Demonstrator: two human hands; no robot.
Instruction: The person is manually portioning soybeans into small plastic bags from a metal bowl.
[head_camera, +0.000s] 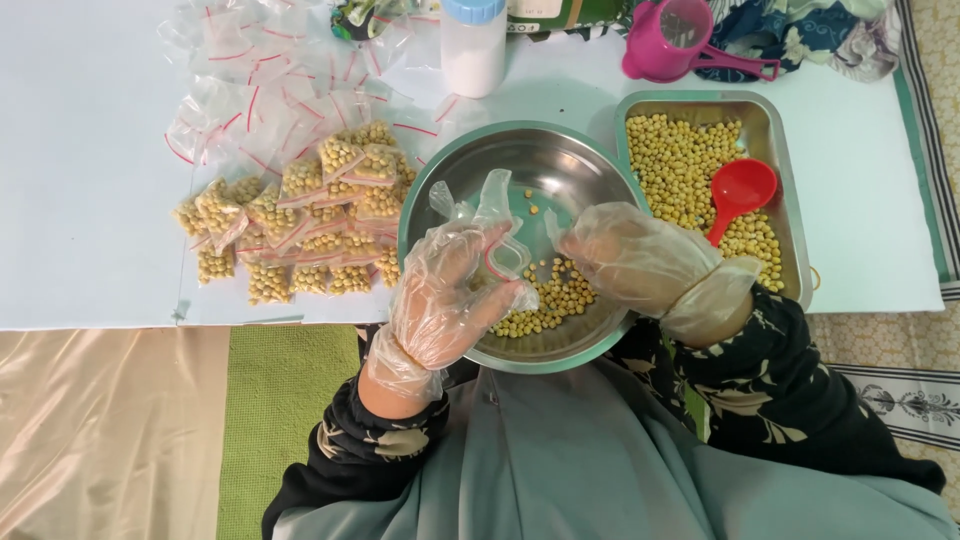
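Note:
Both hands wear thin clear plastic gloves and hover over a round steel bowl that holds a small heap of yellow chickpeas at its near side. My left hand pinches a small clear zip bag with a red strip, held open at its mouth. My right hand is closed at the bag's other edge, fingertips touching it. Whether the bag holds any chickpeas is hard to tell.
A rectangular steel tray of chickpeas with a red scoop lies right of the bowl. Several filled small bags are piled to the left, empty bags behind them. A white bottle and pink cup stand at the back.

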